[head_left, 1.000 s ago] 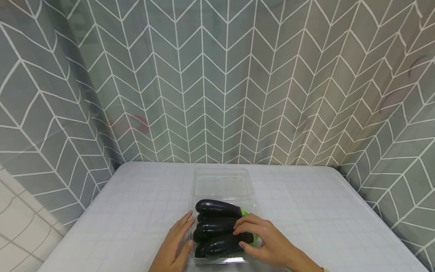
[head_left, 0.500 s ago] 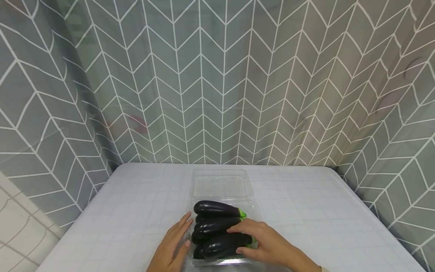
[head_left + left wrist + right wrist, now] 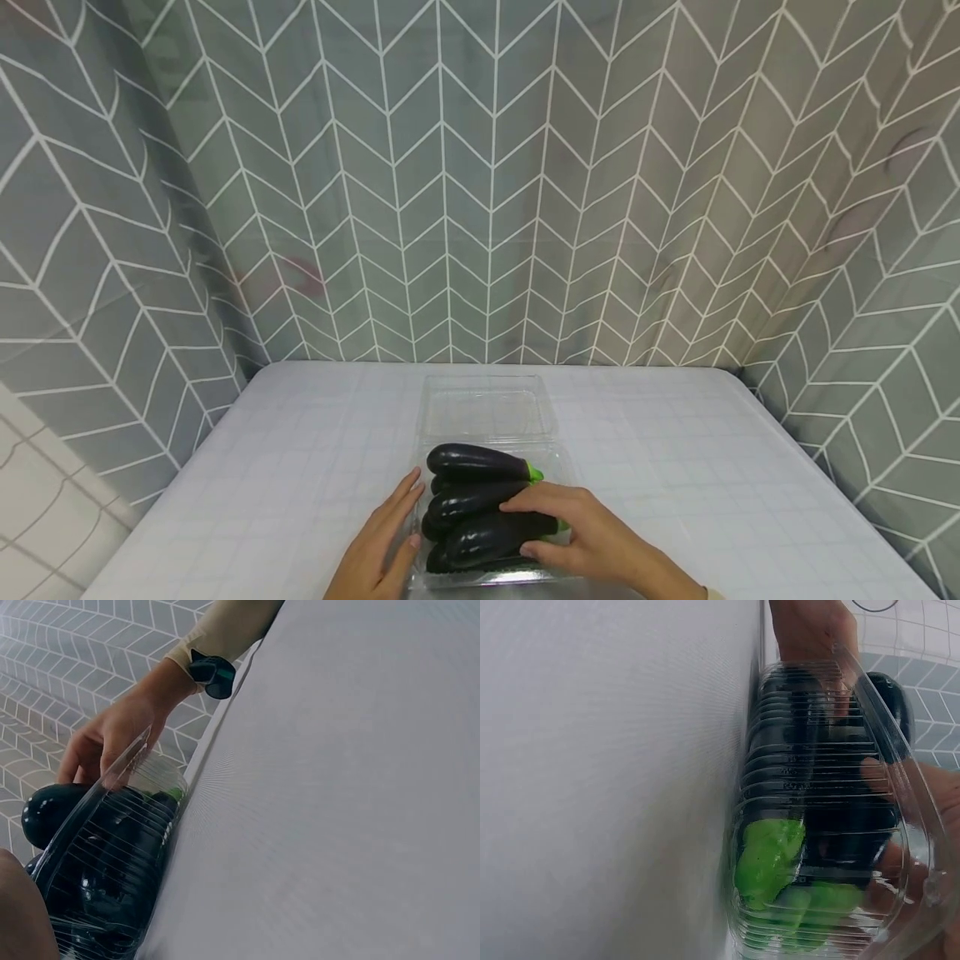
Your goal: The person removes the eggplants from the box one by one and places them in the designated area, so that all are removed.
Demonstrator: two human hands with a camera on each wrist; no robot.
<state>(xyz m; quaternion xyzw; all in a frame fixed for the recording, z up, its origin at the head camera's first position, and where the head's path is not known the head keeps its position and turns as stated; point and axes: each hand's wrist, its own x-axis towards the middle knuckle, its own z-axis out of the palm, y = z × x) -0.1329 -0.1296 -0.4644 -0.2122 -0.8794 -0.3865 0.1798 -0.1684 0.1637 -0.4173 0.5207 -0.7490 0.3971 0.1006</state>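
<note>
Several glossy dark-purple eggplants heaped in the thin clear plastic clamshell tray are gripped by right hand, left hand flat against the near-left wall; top ones could roll out if the tray is tipped.

My hands were bare, with no gloves and no rings that I could see. My left hand showed short nails and no sleeve or band in the head view. My right hand ended at a beige long sleeve, and a small black camera unit sat strapped at that wrist.
</note>
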